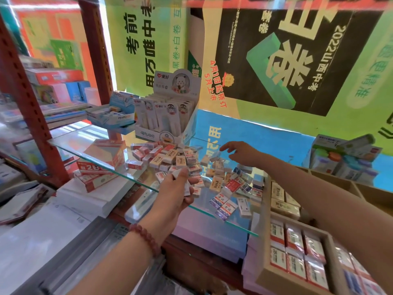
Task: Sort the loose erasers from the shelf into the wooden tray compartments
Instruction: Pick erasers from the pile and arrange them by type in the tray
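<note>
Gripping erasers (188, 186), left hand (177, 191), right hand (242, 153) over pile (170, 156), long axes mixed

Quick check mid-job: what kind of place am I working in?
Most likely a stationery shop: loose erasers heaped on a glass shelf, a display box of carded items behind, exam-prep poster above.

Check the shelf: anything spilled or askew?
Yes. Loose erasers lie in a jumbled heap across the glass shelf, facing every way, unlike the neat rows in the wooden tray. The red-and-white boxes at its left edge lie tilted.
</note>
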Motion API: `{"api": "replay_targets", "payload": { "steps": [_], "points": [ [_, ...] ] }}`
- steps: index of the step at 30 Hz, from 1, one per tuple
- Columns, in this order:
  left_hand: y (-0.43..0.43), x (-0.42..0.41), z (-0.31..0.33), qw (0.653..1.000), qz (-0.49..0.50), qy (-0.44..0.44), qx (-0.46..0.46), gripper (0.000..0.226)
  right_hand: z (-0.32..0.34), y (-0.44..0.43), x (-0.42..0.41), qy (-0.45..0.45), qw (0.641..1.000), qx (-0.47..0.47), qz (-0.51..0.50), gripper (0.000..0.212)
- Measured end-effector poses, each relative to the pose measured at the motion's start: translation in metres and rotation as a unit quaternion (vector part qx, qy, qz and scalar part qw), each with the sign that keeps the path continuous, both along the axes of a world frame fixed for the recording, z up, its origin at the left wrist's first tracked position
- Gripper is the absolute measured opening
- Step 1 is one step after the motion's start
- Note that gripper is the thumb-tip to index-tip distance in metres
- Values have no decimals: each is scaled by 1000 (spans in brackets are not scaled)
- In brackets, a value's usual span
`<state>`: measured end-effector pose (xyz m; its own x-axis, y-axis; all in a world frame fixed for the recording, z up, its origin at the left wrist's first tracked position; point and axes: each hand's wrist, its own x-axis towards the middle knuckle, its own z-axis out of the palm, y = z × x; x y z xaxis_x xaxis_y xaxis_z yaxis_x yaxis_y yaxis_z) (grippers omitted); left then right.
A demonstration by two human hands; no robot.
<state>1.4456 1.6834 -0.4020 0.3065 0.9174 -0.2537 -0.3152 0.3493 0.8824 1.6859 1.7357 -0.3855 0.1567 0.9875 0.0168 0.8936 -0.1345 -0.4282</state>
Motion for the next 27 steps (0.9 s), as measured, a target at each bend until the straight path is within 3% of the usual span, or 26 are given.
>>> {"api": "replay_targets", "payload": {
  "steps": [4,7,10,12,18,21,24,27],
  "points": [
    [-1,3,1,997,-17,65,35,15,-8,11,-23,-43,998,29,26,41],
    [-2,5,3,996,-22,76,37,12,-6,23,-46,-149,988,-37,29,57],
    [-3,3,5,996,-27,80,38,12,-7,32,-58,-220,973,-65,31,50],
    [-3,2,4,995,-29,87,45,13,-9,34,-61,-207,978,-25,16,47],
    [-3,-4,8,997,-21,65,34,11,2,-3,-66,-48,982,184,-3,37],
    [-5,-6,10,999,-35,-16,-14,21,24,-46,-76,51,973,227,4,30],
    [-12,-6,14,992,-88,-74,-58,28,47,-96,-86,220,957,184,-43,11],
    [-28,-3,24,982,-145,-99,-63,23,57,-151,-87,417,906,32,-59,15]
  ]
}}
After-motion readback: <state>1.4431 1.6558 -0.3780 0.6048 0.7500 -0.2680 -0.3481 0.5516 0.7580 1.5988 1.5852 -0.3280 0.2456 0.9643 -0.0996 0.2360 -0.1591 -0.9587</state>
